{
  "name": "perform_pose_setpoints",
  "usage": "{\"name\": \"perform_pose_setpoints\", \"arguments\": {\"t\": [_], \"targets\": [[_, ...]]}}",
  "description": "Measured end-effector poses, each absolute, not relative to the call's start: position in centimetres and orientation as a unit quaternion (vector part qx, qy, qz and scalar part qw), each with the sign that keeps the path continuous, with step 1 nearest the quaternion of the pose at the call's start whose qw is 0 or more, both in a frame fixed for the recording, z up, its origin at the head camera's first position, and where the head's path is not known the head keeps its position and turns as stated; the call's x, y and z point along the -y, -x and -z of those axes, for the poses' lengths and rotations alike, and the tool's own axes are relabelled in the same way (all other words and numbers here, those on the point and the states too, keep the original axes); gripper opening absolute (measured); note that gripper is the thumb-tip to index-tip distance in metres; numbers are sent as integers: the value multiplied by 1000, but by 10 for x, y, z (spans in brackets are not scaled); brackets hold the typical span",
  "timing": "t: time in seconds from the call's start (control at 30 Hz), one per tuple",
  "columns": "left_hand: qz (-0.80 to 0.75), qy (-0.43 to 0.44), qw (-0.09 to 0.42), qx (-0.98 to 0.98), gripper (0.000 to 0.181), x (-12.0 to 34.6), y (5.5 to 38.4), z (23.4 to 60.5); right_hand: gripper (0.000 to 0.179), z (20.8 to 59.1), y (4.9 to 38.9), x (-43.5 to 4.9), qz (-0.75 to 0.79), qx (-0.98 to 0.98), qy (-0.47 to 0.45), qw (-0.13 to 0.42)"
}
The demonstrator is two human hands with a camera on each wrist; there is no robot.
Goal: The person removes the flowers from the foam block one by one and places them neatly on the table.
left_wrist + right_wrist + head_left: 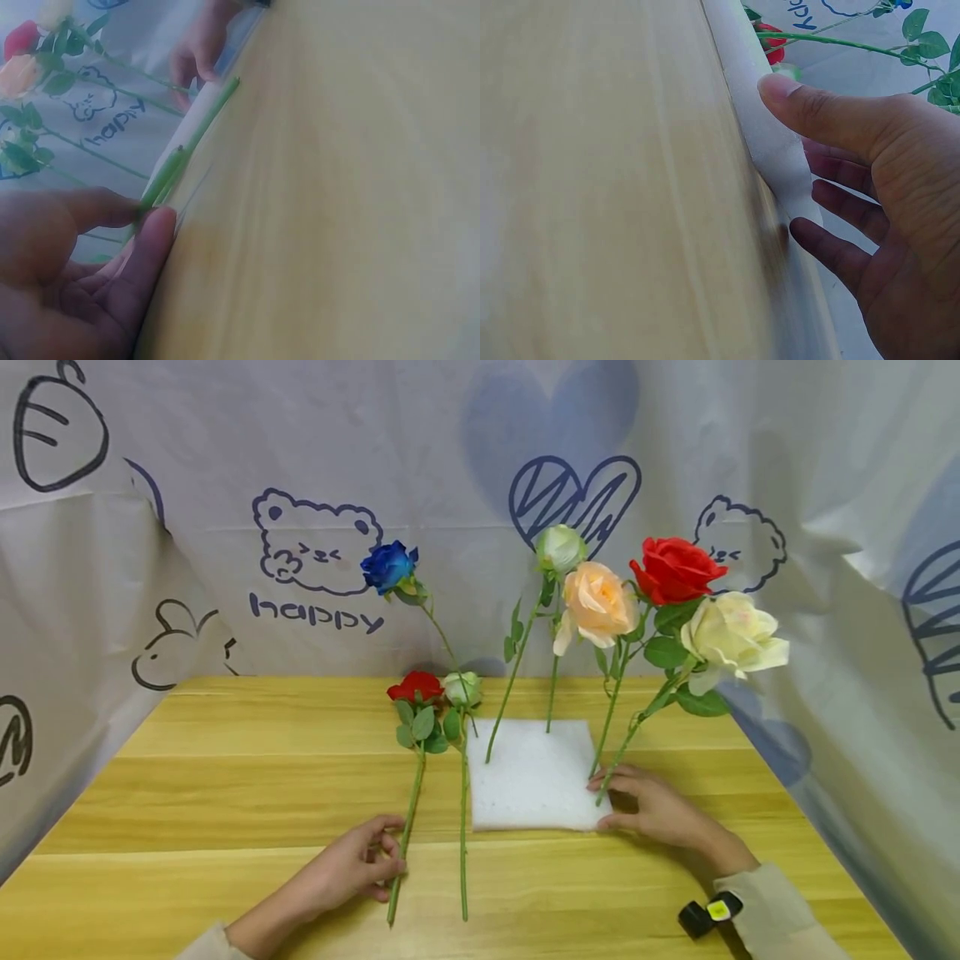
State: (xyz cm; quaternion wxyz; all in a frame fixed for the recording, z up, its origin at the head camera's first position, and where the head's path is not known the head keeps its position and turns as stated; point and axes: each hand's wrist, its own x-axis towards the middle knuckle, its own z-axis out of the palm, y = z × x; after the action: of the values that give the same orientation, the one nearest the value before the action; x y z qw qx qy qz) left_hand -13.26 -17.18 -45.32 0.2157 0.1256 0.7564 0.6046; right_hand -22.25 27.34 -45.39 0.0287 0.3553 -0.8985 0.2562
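Note:
On the table at left, my left hand pinches the lower stem of a red rose between thumb and fingertips. In the left wrist view the green stem shows at the thumb tip. My right hand rests at the right edge of a white foam block, its thumb at the near corner and its fingers loosely extended along the side. Upright in the block stand a blue rose, a pale green rose, a peach rose, another red rose and a cream rose.
A second pale green rose lies on the wooden table, its stem between my left hand and the block. Behind the table hangs a white cloth with drawn figures. The tall blooms lean over the right arm's side.

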Motion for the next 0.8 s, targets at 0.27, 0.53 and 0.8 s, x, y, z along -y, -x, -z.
{"name": "perform_pose_setpoints", "arguments": {"t": [0.27, 0.53, 0.8], "targets": [[-592, -125, 196, -772, 68, 168, 131, 456, 47, 454, 222, -273, -259, 898, -354, 26], [-559, -137, 169, -800, 67, 164, 132, 456, 47, 453, 223, -273, -257, 899, -355, 25], [-553, -134, 167, -805, 66, 163, 134, 457, 48, 453, 223, -273, -257, 899, -355, 20]]}}
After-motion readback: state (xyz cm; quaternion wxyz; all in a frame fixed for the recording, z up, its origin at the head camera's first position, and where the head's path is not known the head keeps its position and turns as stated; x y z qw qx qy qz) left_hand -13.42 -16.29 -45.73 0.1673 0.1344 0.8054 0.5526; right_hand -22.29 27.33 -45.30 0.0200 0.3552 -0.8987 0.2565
